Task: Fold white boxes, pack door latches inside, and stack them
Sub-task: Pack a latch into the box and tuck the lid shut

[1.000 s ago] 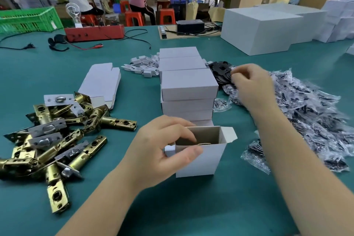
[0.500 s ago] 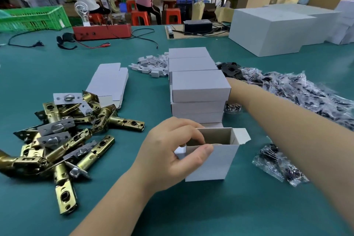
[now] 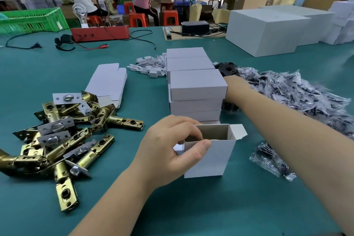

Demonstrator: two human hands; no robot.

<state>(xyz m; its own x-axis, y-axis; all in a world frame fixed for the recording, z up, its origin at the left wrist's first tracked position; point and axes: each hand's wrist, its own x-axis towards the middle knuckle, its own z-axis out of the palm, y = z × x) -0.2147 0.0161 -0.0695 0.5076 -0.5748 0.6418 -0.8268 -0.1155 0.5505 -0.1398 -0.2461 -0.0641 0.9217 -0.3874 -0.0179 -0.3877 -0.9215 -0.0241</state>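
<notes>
the left hand (image 3: 170, 145) is pinching the near-left rim of the open white box (image 3: 208, 157), thumb outside, fingers curling inside. the right forearm is reaching past the box's right flap, its hand hiding behind the stack of closed boxes (image 3: 197, 90) just beyond; i cannot tell its grip. brass door latches (image 3: 63, 140) are lying well left of the box, with bare green table (image 3: 220, 203) nearer than it.

A teal-covered work table (image 3: 191, 207) carries a heap of brass door latches (image 3: 57, 140), flat white carton blanks (image 3: 109, 82), stacked white closed boxes (image 3: 195, 90), one open white box (image 3: 210, 159) and crinkly clear plastic bags of black parts (image 3: 297, 94).
</notes>
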